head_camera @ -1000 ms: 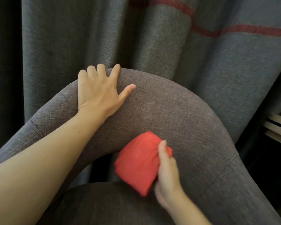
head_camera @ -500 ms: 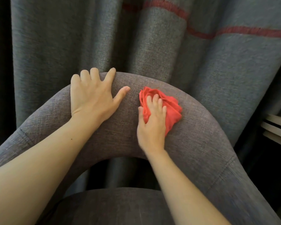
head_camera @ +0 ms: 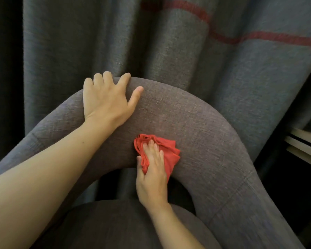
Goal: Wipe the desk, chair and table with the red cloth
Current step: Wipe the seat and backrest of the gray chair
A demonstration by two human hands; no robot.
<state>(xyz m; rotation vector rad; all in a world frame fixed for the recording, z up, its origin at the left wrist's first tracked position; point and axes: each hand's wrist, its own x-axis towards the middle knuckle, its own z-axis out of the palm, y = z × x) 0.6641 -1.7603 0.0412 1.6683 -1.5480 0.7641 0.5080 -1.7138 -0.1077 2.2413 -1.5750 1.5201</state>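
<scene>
A grey fabric chair [head_camera: 196, 126] with a curved backrest fills the lower half of the view, its seat [head_camera: 115, 225] at the bottom. My left hand [head_camera: 106, 101] lies flat on the top of the backrest, fingers hooked over its far edge. My right hand [head_camera: 152, 175] presses a crumpled red cloth [head_camera: 169, 155] against the inner face of the backrest, near its lower edge. The cloth bunches out above and right of my fingers.
A grey curtain [head_camera: 169, 47] with a red stripe hangs right behind the chair. Pale slats of some furniture [head_camera: 305, 146] show at the right edge, with dark space below them.
My right hand first carried the cloth up to the top of the backrest, then dragged it back down to the lower edge. My left hand kept its place on top.
</scene>
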